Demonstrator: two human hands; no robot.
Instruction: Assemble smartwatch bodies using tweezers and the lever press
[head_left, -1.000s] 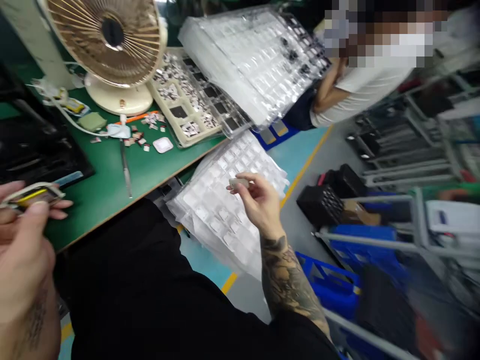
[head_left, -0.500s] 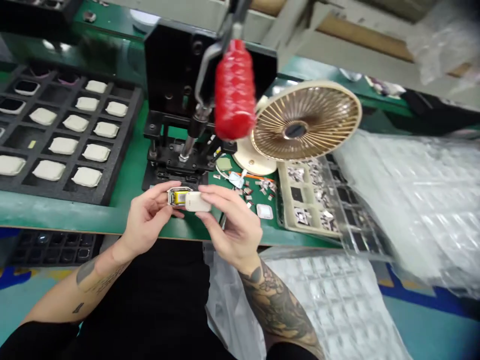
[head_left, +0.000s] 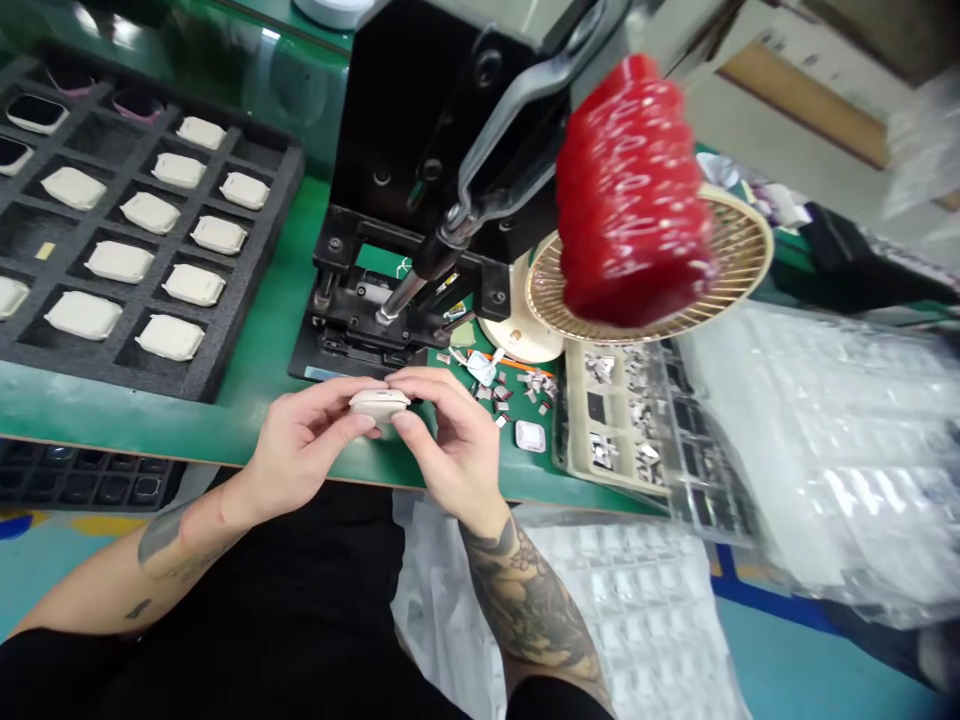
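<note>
Between my two hands is a small cream-coloured case, its two halves together with a thin seam showing along the side. My left hand pinches its left end with thumb and fingers. The right end is gripped the same way by my right hand. Just beyond them stands a black hand press with a metal lever and a large red grip. A dark foam tray at the left holds several similar cream cases and some dark-screened ones.
Behind the press stands a cream fan. To its front right lie scattered small parts, a white square piece and a compartment box. Clear plastic trays cover the right side; another dark tray sits below the table edge.
The cream cover has moved left onto the open case, and the yellow part inside is now hidden. My right hand has come closer to my left. The view has shifted, bringing the red grip nearer.
</note>
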